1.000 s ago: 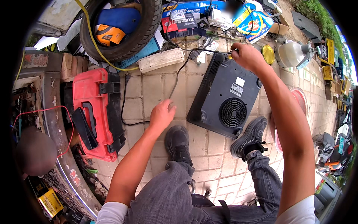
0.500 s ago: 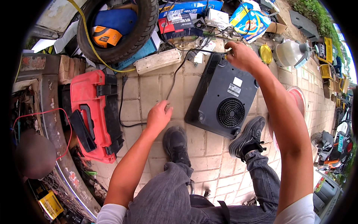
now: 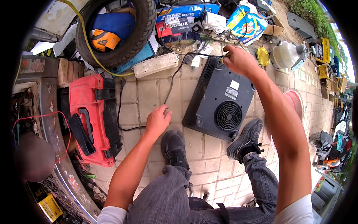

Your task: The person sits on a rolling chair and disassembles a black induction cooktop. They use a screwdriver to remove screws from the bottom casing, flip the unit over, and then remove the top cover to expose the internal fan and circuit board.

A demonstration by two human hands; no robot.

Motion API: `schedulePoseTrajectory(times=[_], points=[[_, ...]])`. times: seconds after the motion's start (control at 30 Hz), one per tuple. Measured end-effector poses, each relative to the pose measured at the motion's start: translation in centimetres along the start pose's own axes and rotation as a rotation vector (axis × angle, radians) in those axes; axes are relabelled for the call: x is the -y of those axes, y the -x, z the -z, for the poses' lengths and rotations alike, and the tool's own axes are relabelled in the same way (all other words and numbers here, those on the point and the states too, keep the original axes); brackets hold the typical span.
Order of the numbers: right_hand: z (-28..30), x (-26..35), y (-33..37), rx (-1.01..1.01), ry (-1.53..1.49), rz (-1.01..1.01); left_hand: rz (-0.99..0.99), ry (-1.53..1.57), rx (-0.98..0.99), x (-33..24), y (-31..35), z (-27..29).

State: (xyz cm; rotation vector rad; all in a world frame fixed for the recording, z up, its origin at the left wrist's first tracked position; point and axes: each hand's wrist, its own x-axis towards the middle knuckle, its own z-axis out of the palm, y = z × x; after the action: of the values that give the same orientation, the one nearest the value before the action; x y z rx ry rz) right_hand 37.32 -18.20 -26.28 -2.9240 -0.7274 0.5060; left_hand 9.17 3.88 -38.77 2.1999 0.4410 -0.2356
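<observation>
A black appliance [image 3: 214,98] with a round fan grille [image 3: 228,115] lies upside down on the paving in front of me. At its far corner, beside a round foot, my right hand [image 3: 239,59] is closed with fingers pointing down. A small yellowish bit shows below those fingers; what they grip is mostly hidden. A black power cord [image 3: 174,77] runs left from that corner and bends down to my left hand [image 3: 157,120]. The left fingers are curled where the cord reaches them, and the cord comes out again near the wrist. Its plug [image 3: 122,83] lies farther left.
A red and black toolbox [image 3: 86,119] stands at left. Behind are a tire [image 3: 146,41], a whitish long box [image 3: 156,65] and several cartons. A yellow lid [image 3: 263,56], a translucent jug [image 3: 285,55] and a pinkish round item [image 3: 295,100] lie at right. My shoes flank the appliance's near side.
The whole view has shifted slightly. Both hands keep nearly the same places, the right at the appliance's far corner and the left at the cord. The appliance has not visibly moved on the paving.
</observation>
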Motion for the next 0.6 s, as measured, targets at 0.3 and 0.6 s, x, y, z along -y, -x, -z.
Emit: schedulePoseTrajectory(times=[0.3, 0.6], points=[[-0.3, -0.1, -0.4, -0.003, 0.0, -0.018, 0.011, 0.024, -0.012, 0.3, 0.1, -0.1], [-1.0, -0.8, -0.4, -0.118, -0.047, 0.094, -0.026, -0.009, -0.02, 0.2, 0.0, -0.1]])
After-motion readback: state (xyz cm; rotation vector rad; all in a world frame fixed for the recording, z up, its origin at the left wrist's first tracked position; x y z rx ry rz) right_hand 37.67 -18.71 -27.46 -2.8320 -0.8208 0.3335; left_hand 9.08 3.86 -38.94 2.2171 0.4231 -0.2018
